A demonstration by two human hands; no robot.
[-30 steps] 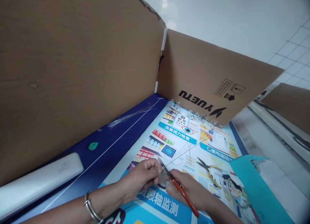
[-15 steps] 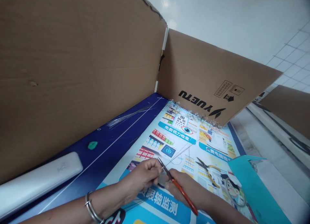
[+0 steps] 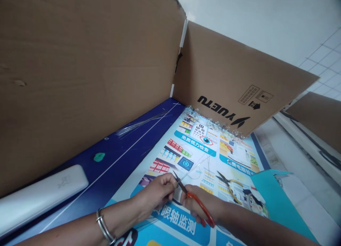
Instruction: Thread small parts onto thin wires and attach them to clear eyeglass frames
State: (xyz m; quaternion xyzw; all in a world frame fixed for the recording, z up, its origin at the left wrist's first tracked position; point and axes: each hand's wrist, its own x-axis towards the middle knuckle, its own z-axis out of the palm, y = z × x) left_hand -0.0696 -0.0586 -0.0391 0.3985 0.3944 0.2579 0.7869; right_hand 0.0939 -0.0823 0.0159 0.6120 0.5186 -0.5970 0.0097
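my left fingers (image 3: 167,180) are pinched together on thin strands (image 3: 194,168), which run out past them, away from me, over the printed sheet. my right fingers (image 3: 190,205) are wrapped round the handles of a red-handled tool (image 3: 192,195), its dark pointed end right at the left fingertips; whether it touches the strands, i cannot tell. silver bracelet (image 3: 103,225) on my left wrist. beneath both hands, the printed sheet (image 3: 196,143) on the worktop, bright panels with an eye chart at the far part. to the right of my right hand, apart from it, lie yellow-handled pliers (image 3: 226,181), and beyond them a turquoise folder (image 3: 283,205). left, on a dark blue strip (image 3: 144,143): a green lump (image 3: 99,157), a sheaf of clear strands (image 3: 134,126), a long white case (image 3: 45,200) nearest me. clear tangled scraps (image 3: 215,124) lie along the foot of the far cardboard panel (image 3: 234,68), lettering upside down. a taller cardboard panel (image 3: 93,54) stands along the left, meeting it at a corner.
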